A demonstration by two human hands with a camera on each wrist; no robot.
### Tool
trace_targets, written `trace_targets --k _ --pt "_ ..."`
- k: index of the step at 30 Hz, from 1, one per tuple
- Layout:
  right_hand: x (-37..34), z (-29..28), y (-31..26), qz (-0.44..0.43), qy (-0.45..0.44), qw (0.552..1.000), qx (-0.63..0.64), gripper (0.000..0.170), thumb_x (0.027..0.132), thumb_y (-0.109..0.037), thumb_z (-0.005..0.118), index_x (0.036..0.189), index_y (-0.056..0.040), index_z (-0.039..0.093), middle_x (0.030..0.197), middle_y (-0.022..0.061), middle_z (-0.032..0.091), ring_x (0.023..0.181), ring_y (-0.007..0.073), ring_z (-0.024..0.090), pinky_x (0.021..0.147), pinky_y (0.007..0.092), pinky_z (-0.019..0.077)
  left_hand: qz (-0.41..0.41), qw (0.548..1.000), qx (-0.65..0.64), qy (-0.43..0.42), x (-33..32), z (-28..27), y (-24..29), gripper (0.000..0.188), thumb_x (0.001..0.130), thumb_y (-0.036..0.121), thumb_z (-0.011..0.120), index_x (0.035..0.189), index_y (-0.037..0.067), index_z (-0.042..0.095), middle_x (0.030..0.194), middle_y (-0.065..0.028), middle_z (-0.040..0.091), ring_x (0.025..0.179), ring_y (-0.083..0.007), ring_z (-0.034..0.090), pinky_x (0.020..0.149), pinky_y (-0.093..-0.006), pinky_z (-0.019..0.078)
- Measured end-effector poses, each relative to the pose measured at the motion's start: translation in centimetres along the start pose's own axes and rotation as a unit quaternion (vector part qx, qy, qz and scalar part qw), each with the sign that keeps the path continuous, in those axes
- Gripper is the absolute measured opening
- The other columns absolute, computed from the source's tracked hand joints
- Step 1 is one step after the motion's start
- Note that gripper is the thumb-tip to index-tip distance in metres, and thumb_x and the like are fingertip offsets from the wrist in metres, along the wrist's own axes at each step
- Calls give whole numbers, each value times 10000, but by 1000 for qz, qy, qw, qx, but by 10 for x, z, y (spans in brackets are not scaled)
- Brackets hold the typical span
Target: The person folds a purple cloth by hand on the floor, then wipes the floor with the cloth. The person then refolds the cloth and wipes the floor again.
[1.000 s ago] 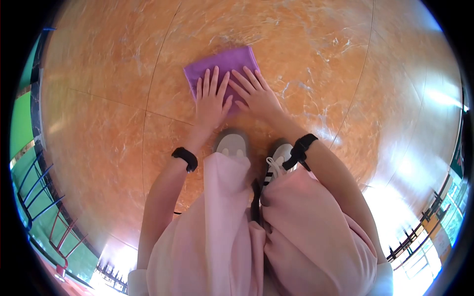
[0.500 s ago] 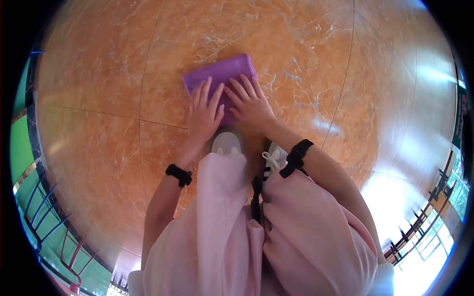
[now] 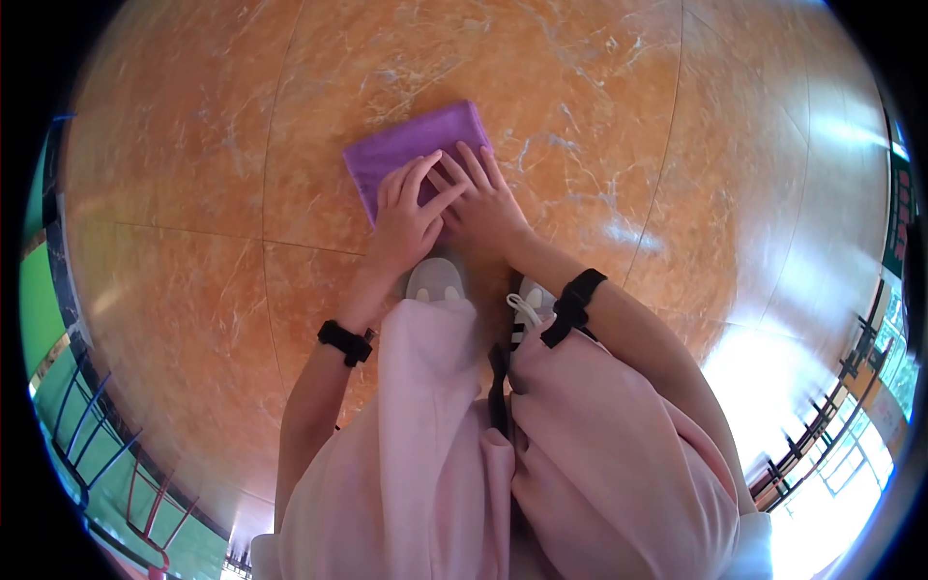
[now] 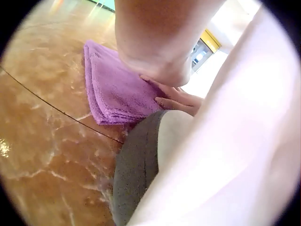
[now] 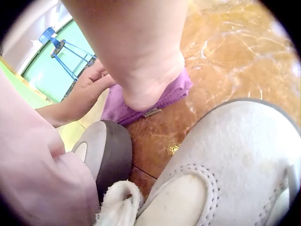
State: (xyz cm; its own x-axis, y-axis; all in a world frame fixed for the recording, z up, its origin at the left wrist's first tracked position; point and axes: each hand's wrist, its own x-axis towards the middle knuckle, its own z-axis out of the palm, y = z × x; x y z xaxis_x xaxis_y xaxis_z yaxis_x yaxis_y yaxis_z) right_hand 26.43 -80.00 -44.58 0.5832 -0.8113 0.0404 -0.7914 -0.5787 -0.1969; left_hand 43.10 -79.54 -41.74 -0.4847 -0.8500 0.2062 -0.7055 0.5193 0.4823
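A folded purple towel point(image 3: 416, 135) lies on the marbled floor point(image 3: 570, 87) in front of the person's shoes. On its near right part rests the right hand point(image 3: 488, 213), its fingers spread over the cloth. The left hand point(image 3: 401, 222) is over the towel's near left part with fingers slightly bent, and its fingertips overlap the right hand's fingers in the head view. Stacked folded edges of the towel point(image 4: 101, 101) show in the left wrist view. From the right wrist, the left hand point(image 5: 84, 96) appears beside the towel, its fingertips partly hidden by the right wrist.
A grey shoe point(image 3: 435, 280) stands just behind the towel, with a second, laced shoe point(image 3: 530, 302) to its right. Pink trouser legs point(image 3: 435, 406) fill the lower middle. A blue chair point(image 5: 61, 49) stands by a green wall in the right wrist view.
The left hand has shifted from lying flat on the towel to overlapping the right hand's fingers. The right hand stays on the towel. The head view has moved slightly.
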Motion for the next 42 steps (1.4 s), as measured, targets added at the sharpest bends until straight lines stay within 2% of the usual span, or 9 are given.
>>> trace_targets --k 1,3,4,6,9,13,25,37,42 --pt "0 -1 0 0 -12 1000 -9 590 835 -401 538 1358 -148 441 1448 93 353 1367 341 260 1125 536 162 1 1000 -1 0 1 0 -2 514 755 68 551 1249 204 577 1389 -136 391 1234 -325 390 1021 -475 298" --pt "0 -2 0 0 -25 1000 -17 594 830 -402 545 1359 -153 441 1455 92 345 1371 338 252 1128 531 156 -87 996 3 28 1 1 -7 558 789 96 552 1336 178 486 1433 -160 331 1290 -354 333 1053 -494 266" --pt "0 -2 -1 5 -23 1000 -3 600 827 -401 548 1364 -155 436 1463 91 334 1375 335 246 1132 524 153 -87 996 3 28 2 1 -9 558 789 96 552 1336 178 486 1433 -160 331 1290 -354 333 1053 -494 266" --pt "1 -2 -1 11 -20 1000 12 607 825 -400 551 1368 -157 431 1471 90 324 1379 331 240 1135 517 149 -163 984 40 62 0 3 -14 605 822 146 559 1400 137 382 1470 -199 259 1344 -393 254 1089 -518 213" --pt "1 -1 -2 16 -17 1000 20 623 827 -398 548 1385 -160 408 1486 88 300 1387 325 225 1139 506 144 -157 985 70 29 -8 4 -19 654 841 214 567 1433 111 308 1489 -228 198 1374 -415 186 1112 -528 166" --pt "2 -2 -3 21 -20 999 21 646 828 -399 545 1405 -163 377 1495 89 281 1393 323 212 1142 496 138 -163 982 91 -31 -18 14 -15 644 855 276 556 1431 112 318 1484 -242 198 1370 -428 184 1111 -531 163" --pt "19 -4 4 27 -19 998 49 638 822 -396 537 1397 -158 392 1489 97 290 1390 334 213 1139 509 136 -141 983 118 11 0 17 -33 627 846 345 527 1410 125 366 1462 -235 266 1354 -428 235 1103 -537 187" --pt "88 4 22 28 27 997 66 591 829 -394 516 1358 -143 443 1463 111 333 1372 350 247 1130 529 141 -122 983 130 36 45 4 -95 627 806 331 548 1394 169 406 1456 -203 306 1345 -403 275 1095 -528 220" --pt "117 11 24 20 50 997 50 573 827 -383 515 1344 -142 457 1446 115 355 1357 352 270 1127 529 151 -119 984 127 46 55 -3 -120 615 828 285 521 1413 167 376 1479 -181 276 1364 -390 240 1110 -518 191"
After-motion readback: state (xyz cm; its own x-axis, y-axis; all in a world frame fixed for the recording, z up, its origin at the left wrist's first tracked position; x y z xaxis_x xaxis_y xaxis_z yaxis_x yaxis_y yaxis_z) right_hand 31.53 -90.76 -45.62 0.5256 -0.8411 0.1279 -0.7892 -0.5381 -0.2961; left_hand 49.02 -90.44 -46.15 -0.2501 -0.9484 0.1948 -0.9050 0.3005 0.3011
